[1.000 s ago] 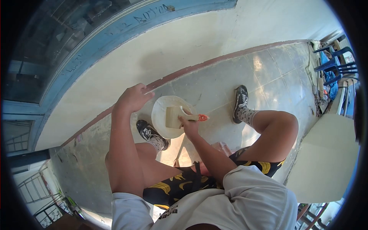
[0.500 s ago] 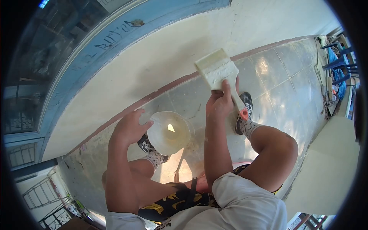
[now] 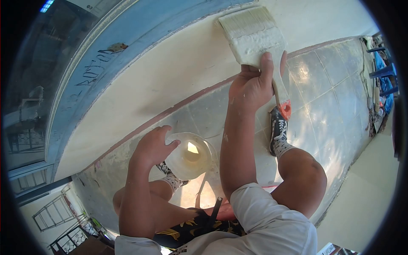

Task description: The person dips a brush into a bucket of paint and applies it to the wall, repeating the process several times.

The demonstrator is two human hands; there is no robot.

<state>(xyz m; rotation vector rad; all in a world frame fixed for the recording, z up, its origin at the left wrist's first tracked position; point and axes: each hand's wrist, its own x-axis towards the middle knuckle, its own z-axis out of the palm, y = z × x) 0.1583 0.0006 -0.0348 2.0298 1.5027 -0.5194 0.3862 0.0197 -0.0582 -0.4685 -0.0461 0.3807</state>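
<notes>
My right hand (image 3: pixel 253 87) is closed around the handle of a wide paintbrush (image 3: pixel 259 46). Its bristles and ferrule are coated in pale paint, and the handle ends in a red-orange tip. The bristles point up, overlapping the cream wall (image 3: pixel 187 68) just below the blue frame. My left hand (image 3: pixel 153 144) is beside a round white bucket (image 3: pixel 180 168), thumb and fingers apart, with the thumb tip right at the rim. Pale liquid shows inside the bucket, which partly covers my shoe.
A blue window frame (image 3: pixel 91 76) with handwriting runs above the wall. A reddish strip (image 3: pixel 170 106) edges the grey tiled floor (image 3: pixel 323 102). At the right are blue plastic chairs (image 3: pixel 384 72) and clutter. My other shoe (image 3: pixel 278 129) stands below the brush handle.
My right hand has raised the paintbrush higher up the wall, toward the blue frame. My left hand stays beside the bucket rim while the view shifts slightly.
</notes>
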